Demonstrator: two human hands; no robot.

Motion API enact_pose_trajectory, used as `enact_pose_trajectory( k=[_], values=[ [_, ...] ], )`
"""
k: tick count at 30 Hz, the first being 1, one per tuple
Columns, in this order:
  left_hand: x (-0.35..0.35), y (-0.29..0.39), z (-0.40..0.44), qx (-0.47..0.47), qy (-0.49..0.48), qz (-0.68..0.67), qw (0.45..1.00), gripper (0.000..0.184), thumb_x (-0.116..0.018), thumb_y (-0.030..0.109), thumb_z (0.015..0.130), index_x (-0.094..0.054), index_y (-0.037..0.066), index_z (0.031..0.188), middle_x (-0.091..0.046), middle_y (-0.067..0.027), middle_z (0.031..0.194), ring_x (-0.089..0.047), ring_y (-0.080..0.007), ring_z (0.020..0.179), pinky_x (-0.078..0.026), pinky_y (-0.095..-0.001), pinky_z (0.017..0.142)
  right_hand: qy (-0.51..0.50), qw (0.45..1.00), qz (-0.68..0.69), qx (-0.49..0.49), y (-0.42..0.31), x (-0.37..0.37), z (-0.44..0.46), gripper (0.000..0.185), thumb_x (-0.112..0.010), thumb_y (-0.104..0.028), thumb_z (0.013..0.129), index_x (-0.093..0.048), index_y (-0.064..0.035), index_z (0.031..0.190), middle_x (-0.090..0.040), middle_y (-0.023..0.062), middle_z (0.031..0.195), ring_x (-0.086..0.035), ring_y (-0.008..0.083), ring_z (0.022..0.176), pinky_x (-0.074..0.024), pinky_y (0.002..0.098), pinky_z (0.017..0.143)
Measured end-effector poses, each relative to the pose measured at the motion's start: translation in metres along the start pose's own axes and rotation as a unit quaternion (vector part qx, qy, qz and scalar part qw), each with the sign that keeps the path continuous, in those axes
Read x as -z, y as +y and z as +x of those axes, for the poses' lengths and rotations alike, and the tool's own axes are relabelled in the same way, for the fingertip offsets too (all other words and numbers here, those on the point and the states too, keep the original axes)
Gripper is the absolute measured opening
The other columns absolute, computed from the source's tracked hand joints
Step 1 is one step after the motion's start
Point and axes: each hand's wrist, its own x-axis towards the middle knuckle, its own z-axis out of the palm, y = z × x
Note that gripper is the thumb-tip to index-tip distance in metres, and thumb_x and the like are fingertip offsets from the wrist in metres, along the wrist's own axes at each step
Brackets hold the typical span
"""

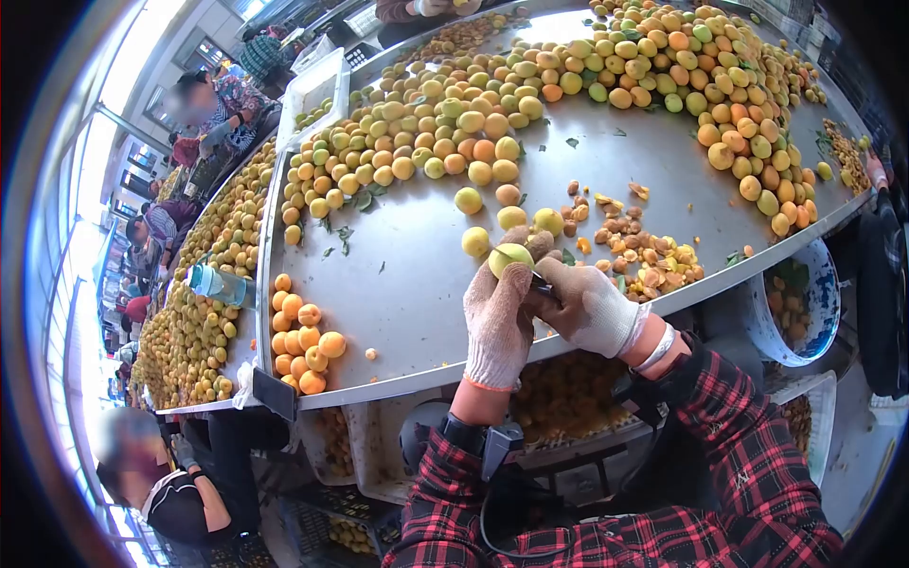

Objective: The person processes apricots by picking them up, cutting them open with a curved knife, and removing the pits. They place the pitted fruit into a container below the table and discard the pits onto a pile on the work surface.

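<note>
Held fruit (509, 257): yellow-green. Left glove (498, 327): white knit, browned toward the fingers, its cuff edged in orange. Right glove (595, 308): white, likewise browned toward the fingers. Tool (541, 283) at the right glove: black where visible. Sleeves (748, 426): red-and-black plaid crossed by fine pale lines. Tabletop (398, 293): silver-grey. Large heap (677, 62): mixed yellow, green and orange. Corner group (305, 343): more uniformly orange. Cut pieces (668, 262): yellow-orange. Stones (620, 227): brown. Loose leaves (363, 200): dark green. Bottle (223, 285): translucent pale blue. Basin (826, 322): white, with blue motifs.
</note>
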Motion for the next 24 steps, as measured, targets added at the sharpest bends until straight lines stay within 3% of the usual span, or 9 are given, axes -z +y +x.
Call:
enact_pose_trajectory(
  k=[3,5,6,12,13,15,19,22,24],
  values=[
    [0.004,0.012,0.000,0.049,-0.006,0.007,0.999,0.048,-0.059,0.009,0.094,-0.043,-0.004,0.138,-0.055,-0.0146,0.131,-0.060,-0.0235,0.115,-0.054,-0.0293,0.088,-0.029,0.999,0.024,-0.006,0.001,0.001,0.003,0.023,-0.068,-0.020,0.088,-0.056,-0.0036,0.100,-0.065,0.0237,0.084,-0.064,0.0439,0.083,-0.0518,0.0465,0.068],
    [0.005,0.019,0.004,-0.010,0.012,0.218,0.976,0.057,-0.063,-0.002,0.087,-0.041,-0.004,0.140,-0.055,-0.0148,0.132,-0.059,-0.0234,0.117,-0.052,-0.0313,0.094,-0.042,0.998,0.052,-0.012,-0.001,0.000,0.004,0.023,-0.068,-0.020,0.088,-0.056,-0.0035,0.099,-0.065,0.0237,0.083,-0.064,0.0438,0.083,-0.0520,0.0462,0.068],
    [0.002,0.025,0.002,0.033,0.016,0.278,0.960,0.065,-0.053,-0.017,0.080,-0.037,-0.005,0.142,-0.052,-0.0167,0.137,-0.054,-0.0286,0.126,-0.046,-0.0360,0.104,-0.053,0.995,0.083,-0.021,-0.002,0.000,0.003,0.023,-0.068,-0.020,0.089,-0.056,-0.0034,0.099,-0.065,0.0236,0.083,-0.064,0.0437,0.082,-0.0522,0.0459,0.068],
    [0.010,0.011,0.000,-0.057,-0.017,0.041,0.997,0.051,-0.058,0.003,0.092,-0.041,-0.004,0.140,-0.054,-0.0153,0.132,-0.058,-0.0226,0.118,-0.051,-0.0315,0.097,0.020,0.998,0.050,0.021,-0.004,-0.012,-0.002,0.023,-0.067,-0.019,0.090,-0.058,-0.0031,0.103,-0.064,0.0245,0.083,-0.066,0.0420,0.083,-0.0533,0.0427,0.069],
    [0.010,0.009,-0.004,-0.019,-0.012,0.056,0.998,0.048,-0.056,0.025,0.098,-0.048,-0.005,0.135,-0.058,-0.0151,0.127,-0.059,-0.0228,0.113,-0.049,-0.0340,0.096,0.016,0.998,0.052,0.029,-0.004,-0.013,0.000,0.023,-0.067,-0.019,0.090,-0.058,-0.0031,0.103,-0.064,0.0245,0.083,-0.066,0.0420,0.083,-0.0533,0.0427,0.069],
    [0.016,0.000,-0.004,0.028,-0.051,-0.010,0.998,0.048,-0.055,0.027,0.099,-0.048,-0.005,0.134,-0.058,-0.0150,0.126,-0.059,-0.0232,0.113,-0.049,-0.0344,0.096,0.062,0.993,0.055,0.080,-0.004,-0.012,0.001,0.024,-0.067,-0.020,0.090,-0.058,-0.0028,0.104,-0.064,0.0244,0.084,-0.066,0.0417,0.083,-0.0530,0.0421,0.068],
    [0.019,0.005,0.001,0.016,-0.022,0.020,0.999,0.044,-0.058,0.016,0.096,-0.048,-0.004,0.134,-0.058,-0.0146,0.129,-0.058,-0.0235,0.117,-0.048,-0.0342,0.098,-0.010,1.000,-0.002,-0.008,-0.007,-0.005,0.002,0.024,-0.066,-0.021,0.091,-0.057,-0.0026,0.104,-0.065,0.0242,0.089,-0.065,0.0419,0.086,-0.0526,0.0427,0.068],
    [0.015,0.014,0.000,-0.031,0.015,0.335,0.942,0.059,-0.058,-0.011,0.084,-0.041,-0.003,0.140,-0.054,-0.0143,0.136,-0.053,-0.0241,0.127,-0.043,-0.0350,0.106,-0.029,1.000,0.007,-0.008,-0.001,-0.009,0.005,0.023,-0.065,-0.021,0.092,-0.057,-0.0027,0.103,-0.065,0.0235,0.087,-0.065,0.0423,0.085,-0.0523,0.0435,0.068],
    [0.019,0.010,0.000,-0.043,0.009,0.296,0.954,0.058,-0.060,-0.006,0.086,-0.041,-0.004,0.141,-0.053,-0.0145,0.137,-0.054,-0.0249,0.126,-0.044,-0.0351,0.105,-0.028,0.999,0.026,0.009,0.001,-0.012,0.003,0.023,-0.065,-0.021,0.092,-0.057,-0.0026,0.103,-0.065,0.0233,0.086,-0.065,0.0426,0.084,-0.0522,0.0438,0.067]
  ],
)
